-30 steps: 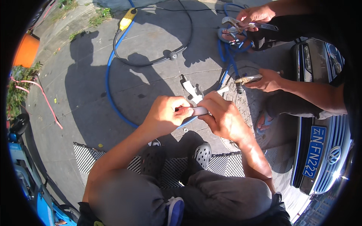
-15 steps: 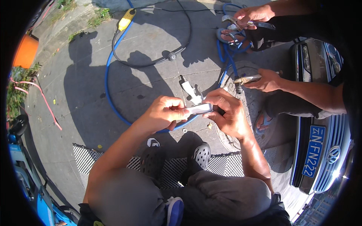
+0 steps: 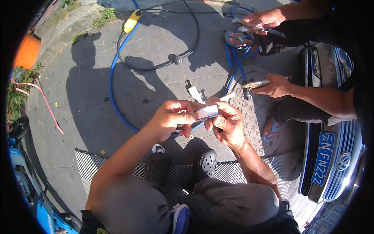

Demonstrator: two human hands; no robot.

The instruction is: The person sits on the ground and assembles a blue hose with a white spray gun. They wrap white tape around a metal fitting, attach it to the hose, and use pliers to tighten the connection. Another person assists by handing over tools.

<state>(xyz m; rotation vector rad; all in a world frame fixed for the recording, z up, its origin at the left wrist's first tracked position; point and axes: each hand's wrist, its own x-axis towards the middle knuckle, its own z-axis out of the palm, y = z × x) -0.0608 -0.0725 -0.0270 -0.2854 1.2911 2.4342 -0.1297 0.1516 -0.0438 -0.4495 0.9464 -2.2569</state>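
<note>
In front of my knees, both hands hold a small roll of white tape [image 3: 207, 112] with a dark rim. My left hand [image 3: 171, 119] pinches its left side between thumb and fingers. My right hand [image 3: 229, 121] grips its right side. Just past my fingertips, a white fitting with a dark tip [image 3: 193, 93] shows, its lower part hidden by my hands. A pale stick-like piece [image 3: 229, 96] shows beyond my right fingers; whether that hand holds it I cannot tell. A small metal ring [image 3: 191, 137] lies on the paving below my hands.
At right, a co-worker's hand [image 3: 274, 85] holds a plier-like tool at a hose end; their other hand [image 3: 265, 19] holds a wrench-like tool. A car front [image 3: 331, 156] stands at right. A blue hose [image 3: 112, 84] and black cable with yellow box [image 3: 131, 21] curve over the paving.
The roll has turned, showing more of its white round side. My right hand has shifted slightly left and down, its fingers regripping. More of the pale stick-like piece shows. The co-worker's upper tool has tilted.
</note>
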